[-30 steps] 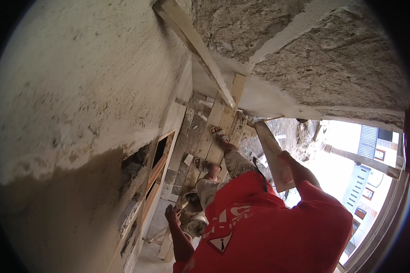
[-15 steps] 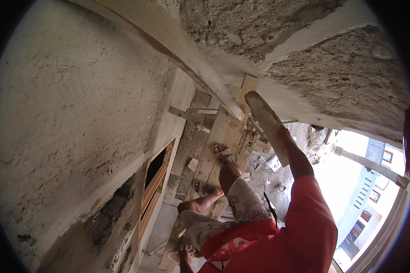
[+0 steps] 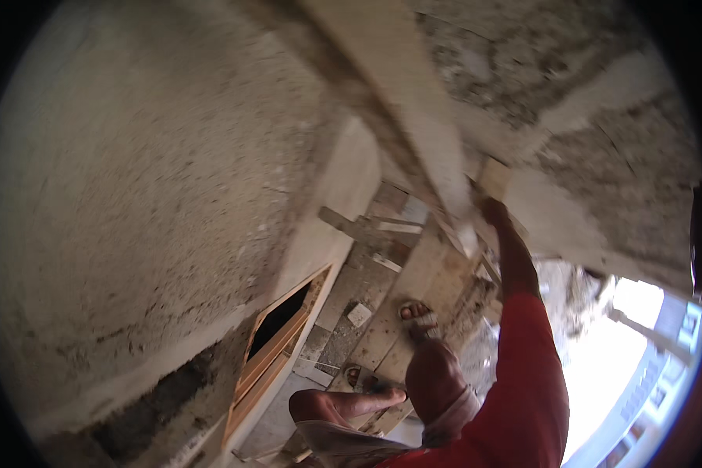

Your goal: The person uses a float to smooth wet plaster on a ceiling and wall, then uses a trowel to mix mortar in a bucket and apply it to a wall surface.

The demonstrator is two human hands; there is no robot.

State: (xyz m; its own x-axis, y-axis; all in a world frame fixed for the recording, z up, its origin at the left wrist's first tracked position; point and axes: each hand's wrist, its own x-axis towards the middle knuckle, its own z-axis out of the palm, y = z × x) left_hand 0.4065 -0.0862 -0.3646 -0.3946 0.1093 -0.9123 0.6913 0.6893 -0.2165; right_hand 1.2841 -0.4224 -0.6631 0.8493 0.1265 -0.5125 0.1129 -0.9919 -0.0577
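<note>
My right arm in its red sleeve stretches far ahead. The right hand [image 3: 491, 210] is closed on a long flat wooden board, which shows mostly edge-on and blurred, beside the plastered column. This pale column [image 3: 425, 117] juts between the smooth wall on the left and the rough wall on the right. Whether the board touches the column I cannot tell. No part of my left hand can be made out.
My sandalled feet stand on wooden scaffold planks [image 3: 402, 343]. Below lie rubble and a pale block [image 3: 359, 314]. A wood-framed opening [image 3: 277, 327] sits in the left plastered wall [image 3: 156, 171]. Rough wall [image 3: 624, 148] rises at right, above a bright opening.
My right hand has swung the board forward toward the column, turning it edge-on. The view has shifted, and my left hand has dropped out of the lower edge.
</note>
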